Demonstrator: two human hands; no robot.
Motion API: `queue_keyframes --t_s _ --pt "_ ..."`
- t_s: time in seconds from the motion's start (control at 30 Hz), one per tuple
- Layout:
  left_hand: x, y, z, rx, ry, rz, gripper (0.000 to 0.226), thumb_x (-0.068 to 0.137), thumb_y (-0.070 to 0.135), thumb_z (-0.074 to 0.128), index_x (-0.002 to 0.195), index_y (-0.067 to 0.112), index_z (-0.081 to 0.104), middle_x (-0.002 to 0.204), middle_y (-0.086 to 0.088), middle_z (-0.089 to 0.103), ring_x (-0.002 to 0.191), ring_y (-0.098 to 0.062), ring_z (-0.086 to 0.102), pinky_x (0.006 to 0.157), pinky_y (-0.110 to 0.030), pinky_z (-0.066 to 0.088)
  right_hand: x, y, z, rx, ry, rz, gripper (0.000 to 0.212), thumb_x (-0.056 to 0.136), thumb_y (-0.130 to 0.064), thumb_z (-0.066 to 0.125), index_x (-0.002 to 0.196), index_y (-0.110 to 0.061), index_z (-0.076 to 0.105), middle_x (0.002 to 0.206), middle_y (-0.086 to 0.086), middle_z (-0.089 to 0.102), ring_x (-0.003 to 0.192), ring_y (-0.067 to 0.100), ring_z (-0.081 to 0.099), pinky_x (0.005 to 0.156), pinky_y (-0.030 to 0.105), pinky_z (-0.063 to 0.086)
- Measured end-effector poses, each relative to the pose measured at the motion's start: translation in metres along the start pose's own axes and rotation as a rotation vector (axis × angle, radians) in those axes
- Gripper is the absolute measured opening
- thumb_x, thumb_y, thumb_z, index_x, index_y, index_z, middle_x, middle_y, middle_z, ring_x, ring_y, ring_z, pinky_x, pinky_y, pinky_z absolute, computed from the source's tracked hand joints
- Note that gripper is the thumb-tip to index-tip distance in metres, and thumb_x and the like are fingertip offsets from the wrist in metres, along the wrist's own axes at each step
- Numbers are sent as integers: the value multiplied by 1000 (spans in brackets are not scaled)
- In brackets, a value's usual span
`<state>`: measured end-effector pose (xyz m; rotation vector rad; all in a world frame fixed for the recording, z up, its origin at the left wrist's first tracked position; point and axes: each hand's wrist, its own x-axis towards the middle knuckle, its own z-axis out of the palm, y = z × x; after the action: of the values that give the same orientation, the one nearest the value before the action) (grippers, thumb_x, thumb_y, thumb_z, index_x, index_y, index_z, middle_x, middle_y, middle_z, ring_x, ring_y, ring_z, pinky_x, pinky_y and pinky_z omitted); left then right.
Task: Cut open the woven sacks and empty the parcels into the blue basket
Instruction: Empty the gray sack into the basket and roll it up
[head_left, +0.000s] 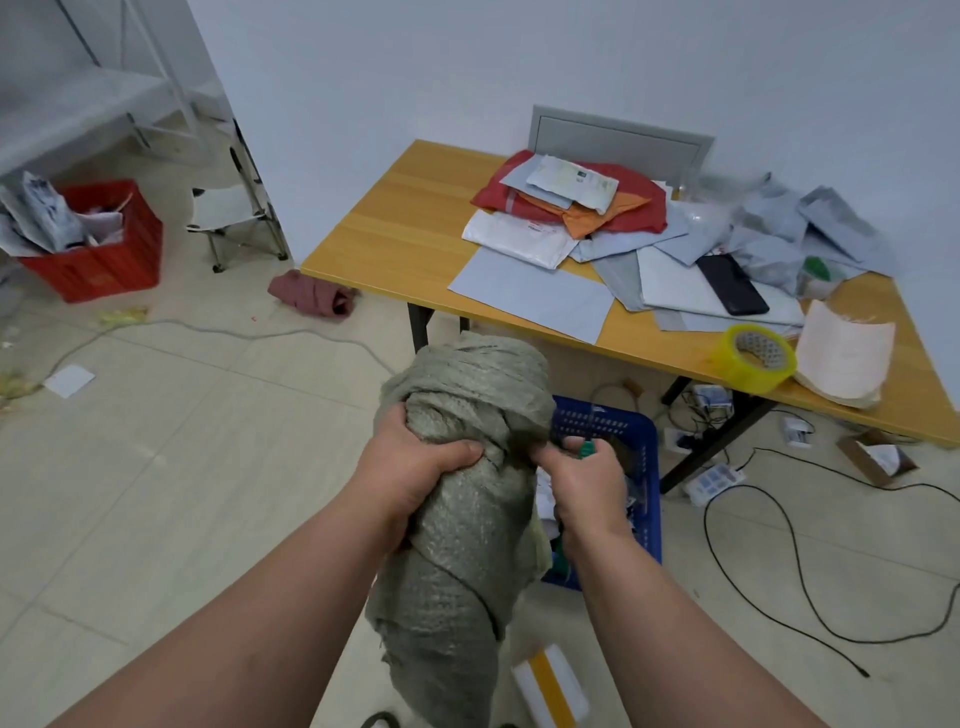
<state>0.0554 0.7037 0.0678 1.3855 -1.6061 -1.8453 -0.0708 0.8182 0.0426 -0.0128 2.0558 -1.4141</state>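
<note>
Timber-topped yellow table (415, 208) stands as the landmark here, strewn with grey, white and red mailer parcels (571, 218). Below its near edge, on the tiled floor, sits the blue perforated plastic basket (608, 421), with some pale packets already showing inside.

Just in front of the table's near edge, held upright over the floor and touching the basket's left side, is the grey-green woven plastic sack (467, 519), bunched into a long roll with its top twisted over. It looks soft and limp, with no bulges, so it is probably light and nearly empty. The weave is coarse and should give good grip, though a loose roll like this will slump if held at one end only. Taking it at the twisted neck and mid-body seems soundest.

The left hand (415, 467) grips the sack below the twist, fingers curled round the cloth and thumb pressed across the front. The right hand (587, 483), nearer the basket, pinches a fold at the sack's right edge while its curled fingers also hold a small green-handled tool (589, 448), likely the cutter; its blade cannot be made out.

A roll of yellow packing tape (753, 358) rests on the table's near right edge.
</note>
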Motion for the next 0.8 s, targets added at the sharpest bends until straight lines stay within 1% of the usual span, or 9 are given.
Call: queue_keyframes --t_s 0.07,0.17,0.27,0.4,0.53,0.6,0.67,0.73,0.8 --pt "-4 4 8 349 138 143 87 56 38 87 130 28 42 118 1 63 105 -26 62 92 -38 50 -7 -1 0 177 -19 -13 31 80 -34 74 95 -16 54 97 12 66 68 21 53 64 37 45" --pt "-17 15 27 709 56 350 74 64 46 78 122 31 35 111 5 62 102 -24 62 83 -34 50 -19 -4 13 309 -231 38 61 72 -46 81 116 -17 51 106 7 67 69 18 62 62 35 53" --pt "-20 16 36 625 -145 310 87 65 51 72 136 32 26 123 8 59 109 -16 60 93 -39 50 -8 -6 13 439 -210 159 82 54 -37 91 124 -15 56 110 9 72 92 28 72 80 47 59" --pt "-10 23 28 180 -33 174 71 84 42 68 135 31 20 128 -4 58 114 -21 59 101 -44 46 6 -10 -3 491 -167 176 47 65 -18 82 110 -9 69 98 15 75 91 36 72 86 57 55" --pt "0 38 5 720 167 273 105 69 71 65 147 50 -2 150 -9 25 136 -30 33 108 -50 36 10 -11 -11 569 -310 191 34 78 -7 68 112 -8 69 108 20 72 103 41 66 96 60 48" --pt "4 40 -4 873 110 220 107 52 87 60 143 61 8 156 -1 11 143 -31 17 112 -52 28 12 -13 -15 610 -407 207 47 72 -8 68 119 -6 65 117 24 67 110 43 62 100 61 44" --pt "7 42 -9 495 -99 75 103 46 82 72 138 57 31 158 -2 20 142 -28 29 112 -49 33 12 -14 -17 628 -501 262 56 67 -12 66 123 -6 63 123 25 64 117 43 59 104 60 40" --pt "3 41 -8 -45 -338 -107 88 58 51 87 133 39 44 136 -9 55 114 -26 62 92 -43 53 9 -16 -13 629 -577 295 55 70 -12 68 124 -5 63 124 25 64 118 42 58 105 58 41" --pt "3 38 -6 -211 -401 -167 81 61 27 84 131 30 44 118 -11 66 97 -26 70 75 -39 59 9 -20 -5 589 -572 254 48 76 -12 72 123 -8 64 120 22 67 112 39 62 97 55 48"
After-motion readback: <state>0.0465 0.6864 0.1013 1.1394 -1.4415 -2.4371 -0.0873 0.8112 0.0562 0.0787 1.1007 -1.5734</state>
